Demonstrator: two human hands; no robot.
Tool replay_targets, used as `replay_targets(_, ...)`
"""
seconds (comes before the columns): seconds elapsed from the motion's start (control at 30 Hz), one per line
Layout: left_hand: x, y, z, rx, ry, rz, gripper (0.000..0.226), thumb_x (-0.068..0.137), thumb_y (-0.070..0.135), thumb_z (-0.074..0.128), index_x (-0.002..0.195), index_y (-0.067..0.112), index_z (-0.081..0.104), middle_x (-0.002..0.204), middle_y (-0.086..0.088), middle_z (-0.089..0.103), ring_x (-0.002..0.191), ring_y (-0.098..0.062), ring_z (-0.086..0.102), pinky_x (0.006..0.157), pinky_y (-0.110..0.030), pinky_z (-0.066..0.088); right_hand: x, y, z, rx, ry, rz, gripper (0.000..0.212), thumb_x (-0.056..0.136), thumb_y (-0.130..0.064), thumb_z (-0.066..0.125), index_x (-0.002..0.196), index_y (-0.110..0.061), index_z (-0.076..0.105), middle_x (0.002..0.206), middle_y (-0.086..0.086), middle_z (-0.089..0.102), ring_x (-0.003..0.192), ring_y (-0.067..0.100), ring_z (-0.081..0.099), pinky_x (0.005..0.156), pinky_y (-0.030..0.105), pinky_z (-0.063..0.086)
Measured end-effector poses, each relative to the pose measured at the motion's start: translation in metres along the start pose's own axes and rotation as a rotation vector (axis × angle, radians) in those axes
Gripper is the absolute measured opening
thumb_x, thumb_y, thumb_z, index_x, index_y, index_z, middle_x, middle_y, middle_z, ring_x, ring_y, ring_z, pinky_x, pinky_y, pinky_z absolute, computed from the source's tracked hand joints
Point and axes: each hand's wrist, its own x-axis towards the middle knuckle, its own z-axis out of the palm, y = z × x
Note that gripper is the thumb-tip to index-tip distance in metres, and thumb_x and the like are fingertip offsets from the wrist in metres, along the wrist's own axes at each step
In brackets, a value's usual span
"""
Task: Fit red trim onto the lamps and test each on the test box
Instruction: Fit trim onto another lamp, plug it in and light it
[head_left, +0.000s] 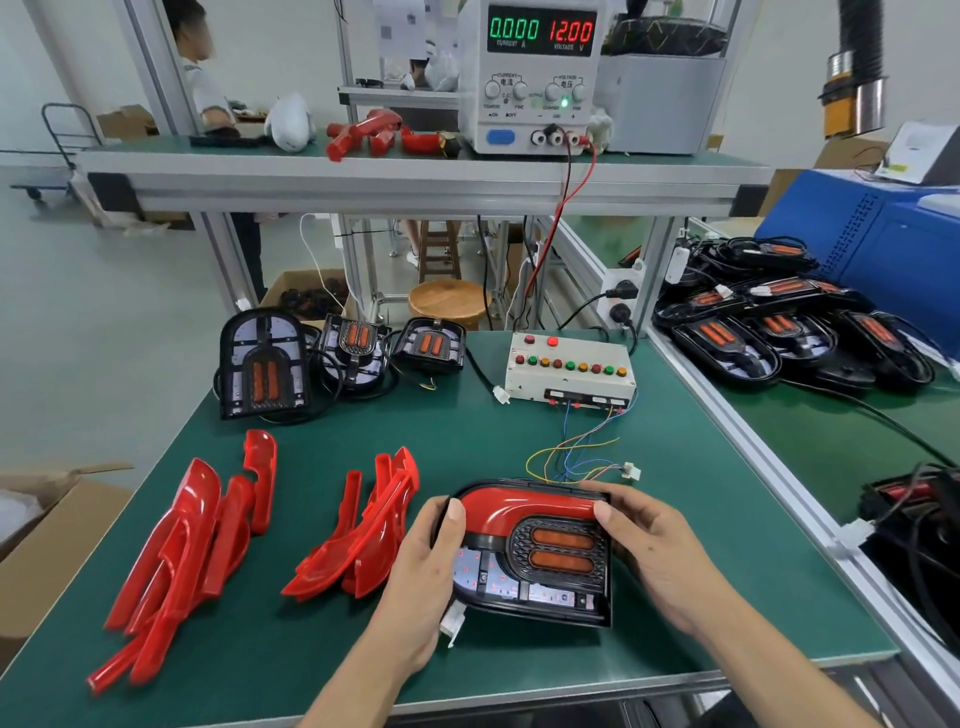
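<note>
Lamp (535, 556) sits near-centre on green bench (675, 545), held between both hands, w/ a red trim piece (511, 509) seated across its far edge. Left hand (423, 566) grips lamp's left end, thumb pressed on trim; right hand (652, 545) grips right end, thumb on trim's right tip. Spare trims (197, 540) lie in two heaps at left. Test box (569, 371) far of lamp, its loose wire plug (631, 472) just beyond it. Three untrimmed lamps (343, 353) far left. Power supply (535, 73) on shelf reads 12.00 V, 0.000 A.

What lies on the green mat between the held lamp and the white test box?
In the head view, only loose coloured wires ending in a small white connector; otherwise bare green mat.
</note>
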Motion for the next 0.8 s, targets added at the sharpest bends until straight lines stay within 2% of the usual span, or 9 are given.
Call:
replay_targets(0.1,-0.0004,0.0003,-0.0007,-0.022,0.004,0.015,0.043,0.073,0.077,0.071,0.099,0.043,0.072,0.108,0.008,0.077,0.100,-0.005,0.072,0.080,-0.012,0.053,0.0000,-0.0014,0.0015,0.029,-0.001,0.012,0.029,0.085,-0.019,0.071,0.113,-0.018,0.078,0.117,0.014,0.075,0.107,0.026,0.071,0.090,0.030,0.058)
replay_targets(0.17,0.0004,-0.0003,-0.0008,-0.030,-0.002,0.012,0.051,0.073,0.077,0.073,0.104,0.036,0.071,0.112,0.001,0.076,0.105,-0.014,0.072,0.083,-0.018,0.055,0.0007,-0.0024,0.0020,0.085,-0.005,0.041,0.028,0.082,-0.015,0.073,0.109,-0.014,0.079,0.114,0.017,0.075,0.101,0.024,0.072,0.086,0.028,0.059)
replay_targets(0.27,0.0010,-0.0011,-0.0002,-0.018,-0.016,0.015,0.053,0.081,0.068,0.073,0.112,0.025,0.068,0.115,-0.009,0.075,0.109,-0.026,0.072,0.089,-0.028,0.057,0.0003,-0.0032,0.0017,0.127,0.002,0.067,0.027,0.080,-0.011,0.073,0.106,-0.009,0.079,0.110,0.019,0.075,0.095,0.022,0.072,0.082,0.027,0.060)
replay_targets(0.4,0.0013,0.0005,-0.0001,-0.031,-0.018,-0.005,0.054,0.078,0.067,0.077,0.112,0.025,0.068,0.115,-0.010,0.075,0.108,-0.027,0.072,0.087,-0.029,0.057,0.0001,-0.0041,0.0022,0.123,0.018,0.059,0.027,0.079,-0.010,0.071,0.105,-0.008,0.078,0.109,0.018,0.076,0.095,0.022,0.072,0.082,0.026,0.060)
replay_targets(0.6,0.0022,0.0026,-0.0018,-0.055,-0.037,-0.036,0.050,0.080,0.061,0.079,0.114,0.025,0.069,0.119,-0.010,0.074,0.113,-0.029,0.070,0.098,-0.041,0.054,0.0007,-0.0024,0.0009,0.169,0.007,0.095,0.034,0.080,-0.009,0.070,0.114,-0.002,0.073,0.114,0.023,0.074,0.098,0.026,0.071,0.087,0.031,0.061)
replay_targets(0.7,0.0023,0.0050,-0.0018,-0.097,-0.064,-0.078,0.050,0.081,0.056,0.081,0.116,0.022,0.068,0.121,-0.013,0.073,0.113,-0.031,0.070,0.090,-0.034,0.058,-0.0002,-0.0007,0.0019,0.200,0.015,0.094,0.037,0.081,-0.009,0.070,0.117,0.000,0.071,0.117,0.026,0.072,0.100,0.028,0.070,0.094,0.037,0.059)
replay_targets(0.8,0.0024,0.0057,-0.0018,-0.117,-0.063,-0.086,0.048,0.082,0.055,0.080,0.116,0.022,0.068,0.121,-0.013,0.073,0.113,-0.032,0.070,0.091,-0.035,0.058,-0.0011,0.0007,0.0042,0.238,0.037,0.107,0.037,0.081,-0.008,0.070,0.117,0.002,0.070,0.120,0.029,0.070,0.102,0.032,0.068,0.105,0.048,0.051)
